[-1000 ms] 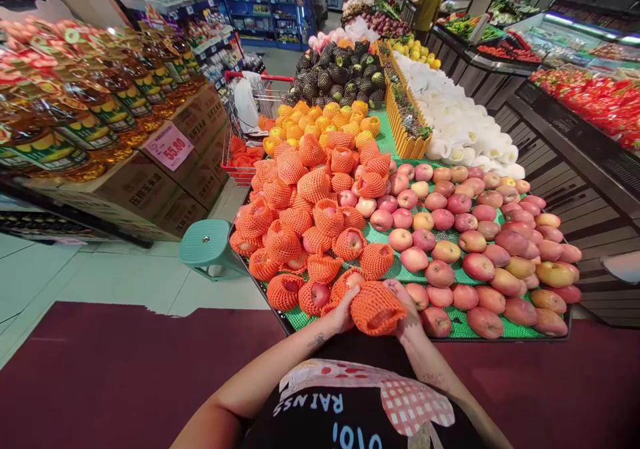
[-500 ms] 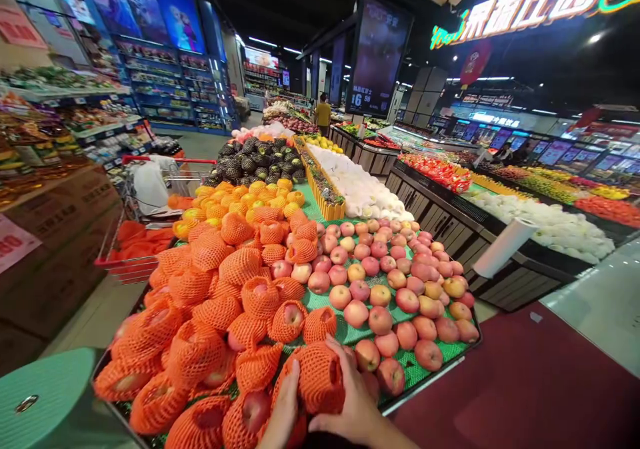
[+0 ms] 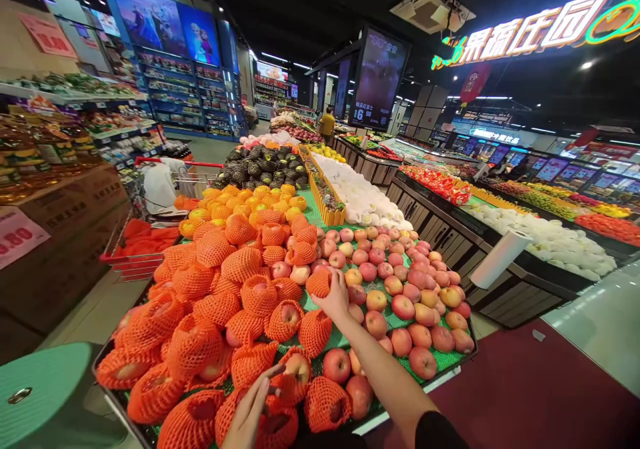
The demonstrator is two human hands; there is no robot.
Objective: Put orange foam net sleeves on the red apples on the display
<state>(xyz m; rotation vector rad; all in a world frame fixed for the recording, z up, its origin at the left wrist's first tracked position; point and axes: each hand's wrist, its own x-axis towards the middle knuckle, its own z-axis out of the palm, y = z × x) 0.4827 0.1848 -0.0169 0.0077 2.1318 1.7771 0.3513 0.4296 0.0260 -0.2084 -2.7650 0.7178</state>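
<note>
My right hand (image 3: 334, 297) reaches out over the display, its fingers round an apple in an orange foam net (image 3: 318, 282), where the netted pile meets the bare apples (image 3: 403, 307). Low in the view, my left hand (image 3: 254, 402) is open, fingers stretched out beside a partly netted apple (image 3: 297, 368). Whether its fingertips touch that net I cannot tell. Many more netted apples (image 3: 193, 349) are heaped on the left half of the stand. Close to the front edge lies another netted apple (image 3: 327, 404), next to a bare red apple (image 3: 336, 366).
Netted yellow-orange fruit (image 3: 245, 200) and dark netted fruit (image 3: 265, 167) lie farther back. A shopping cart (image 3: 131, 262) holding orange nets stands left of the display, with a green stool (image 3: 47, 382) nearer me. A plastic bag roll (image 3: 501, 260) sits at the right-hand counter.
My right hand has moved forward, away from me, with the netted apple, leaving my left hand. The left hand has shifted slightly left and its fingers are off that apple.
</note>
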